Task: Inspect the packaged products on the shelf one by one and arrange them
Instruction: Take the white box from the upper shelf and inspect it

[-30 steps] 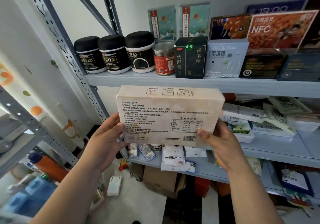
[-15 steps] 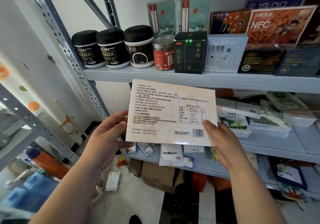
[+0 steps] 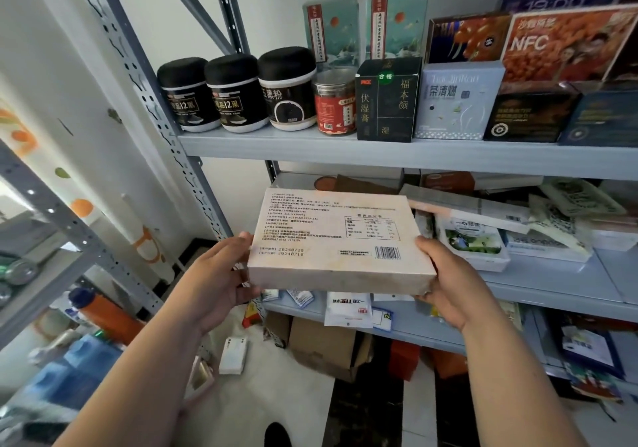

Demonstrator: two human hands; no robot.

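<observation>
**One box in hand, middle shelf still a mess**

Closest in, the left hand (image 3: 221, 274) and right hand (image 3: 445, 281) clamp a flat cream box (image 3: 335, 243) by its two short ends, printed back panel and barcode facing up, so it looks mid-inspection. It's held in front of the middle shelf (image 3: 552, 274), where cartons and sachets lie in a loose heap. Further up, the top shelf (image 3: 379, 153) looks sorted already: black-lidded jars (image 3: 234, 94), a red tin (image 3: 335, 104) and boxes standing in a row. I'd say plenty is left to do.
</observation>
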